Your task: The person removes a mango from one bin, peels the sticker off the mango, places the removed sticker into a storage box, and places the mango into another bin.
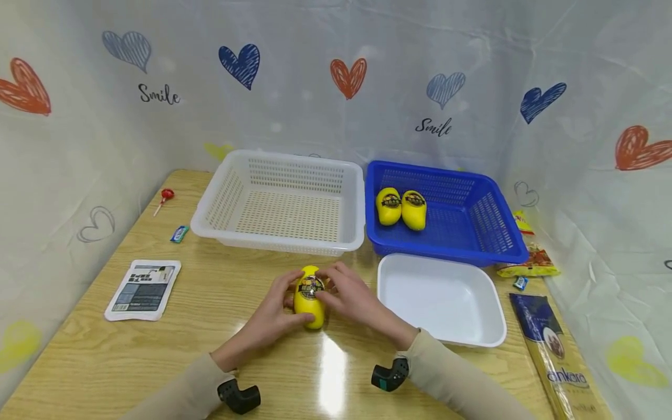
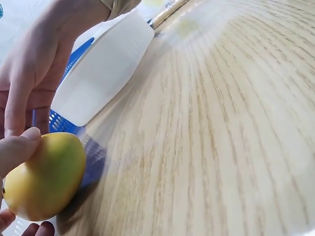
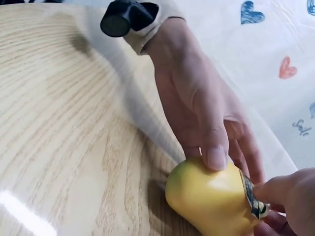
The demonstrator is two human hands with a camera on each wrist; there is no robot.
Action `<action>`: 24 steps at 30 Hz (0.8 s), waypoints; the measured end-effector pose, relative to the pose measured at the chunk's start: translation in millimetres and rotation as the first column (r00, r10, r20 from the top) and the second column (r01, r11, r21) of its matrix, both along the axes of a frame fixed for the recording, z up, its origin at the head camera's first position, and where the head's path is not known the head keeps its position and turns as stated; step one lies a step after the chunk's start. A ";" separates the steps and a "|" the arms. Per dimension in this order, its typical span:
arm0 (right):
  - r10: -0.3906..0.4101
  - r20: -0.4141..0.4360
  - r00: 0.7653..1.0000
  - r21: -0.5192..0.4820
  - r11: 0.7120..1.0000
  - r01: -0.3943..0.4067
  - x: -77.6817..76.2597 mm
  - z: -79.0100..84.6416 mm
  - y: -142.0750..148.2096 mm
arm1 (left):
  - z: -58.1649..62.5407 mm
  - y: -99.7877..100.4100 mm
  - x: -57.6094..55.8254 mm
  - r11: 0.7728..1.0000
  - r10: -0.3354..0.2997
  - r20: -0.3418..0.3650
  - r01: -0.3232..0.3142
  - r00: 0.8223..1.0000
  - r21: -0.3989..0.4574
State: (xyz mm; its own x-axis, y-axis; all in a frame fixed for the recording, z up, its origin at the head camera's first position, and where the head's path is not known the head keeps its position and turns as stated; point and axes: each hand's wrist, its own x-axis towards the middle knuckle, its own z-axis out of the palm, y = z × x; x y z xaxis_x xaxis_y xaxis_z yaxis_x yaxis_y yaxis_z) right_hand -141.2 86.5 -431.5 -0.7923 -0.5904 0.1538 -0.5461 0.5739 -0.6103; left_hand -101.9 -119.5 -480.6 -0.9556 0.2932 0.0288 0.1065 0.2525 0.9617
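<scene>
A yellow mango (image 1: 314,318) stands lengthwise on the wooden table, between both hands in the head view. Across its upper half runs a dark printed label (image 1: 309,286). My left hand (image 1: 270,315) grips the mango from the left, thumb near the lower end and fingers along the far side. From the right, my right hand (image 1: 354,296) holds it, with the thumb against the label and the fingers at the right side. Seen in the left wrist view, the mango (image 2: 49,179) shows a greenish blush. In the right wrist view, the right thumb (image 3: 288,191) touches the label's edge.
Behind stand a white basket (image 1: 278,242) and a blue basket (image 1: 451,251) holding two labelled mangoes (image 1: 415,213). A white tray (image 1: 385,291) is right of the hands. Flat white pack (image 1: 142,290), lollipop (image 1: 167,194) and small wrapper (image 1: 179,234) lie left; an ankara packet (image 1: 556,356) lies right.
</scene>
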 end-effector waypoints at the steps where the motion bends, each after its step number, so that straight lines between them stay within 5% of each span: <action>1: -0.010 -0.005 1.000 -0.006 1.000 0.010 -0.3 -0.9 -0.8 | -0.1 0.6 -0.6 1.000 -0.010 -0.011 0.010 1.000 -0.002; 9: -0.050 -0.151 0.987 -0.035 0.998 0.045 0.1 -4.3 -4.2 | 1.1 5.1 -4.2 0.996 -0.084 0.005 0.084 0.996 0.012; 13: -0.013 -0.204 0.979 -0.090 0.996 -0.005 5.2 4.4 -2.8 | 3.4 9.4 -7.7 0.996 -0.075 -0.084 0.070 0.994 -0.063; 18: 0.005 -0.227 0.974 -0.093 0.995 -0.027 13.5 15.4 2.9 | 6.5 17.3 -8.7 0.983 -0.085 -0.231 0.044 0.969 -0.177; 24: -0.054 -0.233 0.971 -0.199 0.980 0.006 22.5 33.1 19.6 | 6.7 14.8 -6.1 0.981 -0.064 -0.213 0.021 0.975 -0.195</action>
State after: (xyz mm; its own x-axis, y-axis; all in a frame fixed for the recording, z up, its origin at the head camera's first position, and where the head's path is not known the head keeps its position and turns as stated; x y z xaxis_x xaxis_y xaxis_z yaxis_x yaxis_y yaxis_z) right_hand -118.7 106.1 -398.4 -0.7362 -0.5064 0.4490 -0.6727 0.4746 -0.5677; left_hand -108.1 -104.6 -473.9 -0.9190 0.3537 0.1743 0.3222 0.4188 0.8490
